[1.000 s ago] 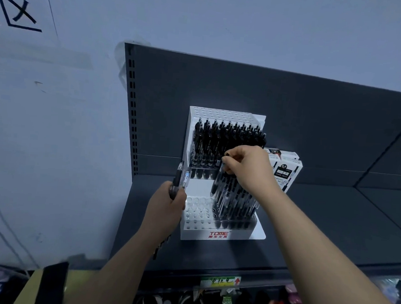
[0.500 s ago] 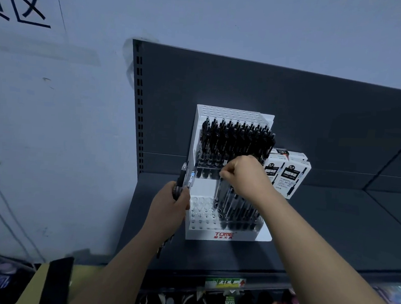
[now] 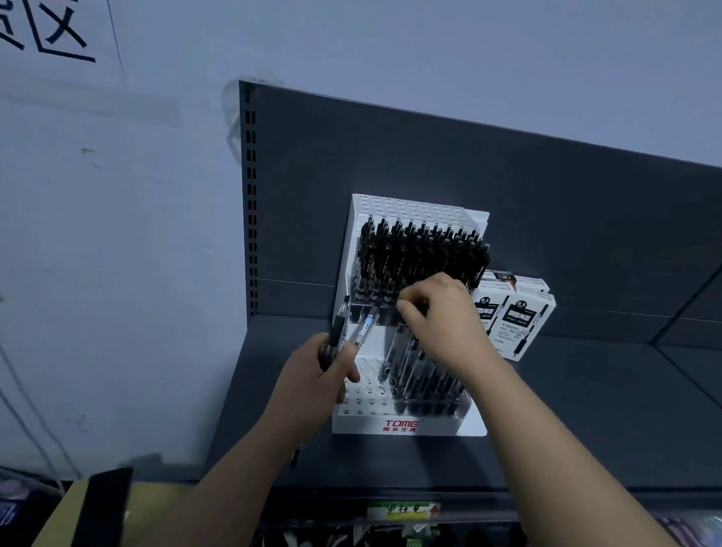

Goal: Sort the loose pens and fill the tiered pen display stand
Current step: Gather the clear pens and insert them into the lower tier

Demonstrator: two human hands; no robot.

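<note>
A white tiered pen display stand (image 3: pixel 400 427) sits on a dark grey shelf (image 3: pixel 596 414). Its upper tier is full of black pens (image 3: pixel 420 251); the lower tier holds several pens (image 3: pixel 420 378) on its right side, with bare holes on the left. My left hand (image 3: pixel 314 380) grips a bundle of loose pens (image 3: pixel 349 327) at the stand's left edge, tips pointing up. My right hand (image 3: pixel 445 316) hovers over the lower tier's pens, fingers curled and pinching the top of a pen there.
Two white pen boxes (image 3: pixel 513 316) stand right of the stand. A perforated upright (image 3: pixel 247 207) edges the shelf on the left, against a pale wall. Below the shelf lip hangs a yellow-green price tag (image 3: pixel 404 510), with packaged goods underneath and a cardboard box (image 3: pixel 82 514) at lower left.
My right hand has lowered slightly over the lower tier's pens. My left hand keeps its bundle in about the same place. The view has shifted a little.
</note>
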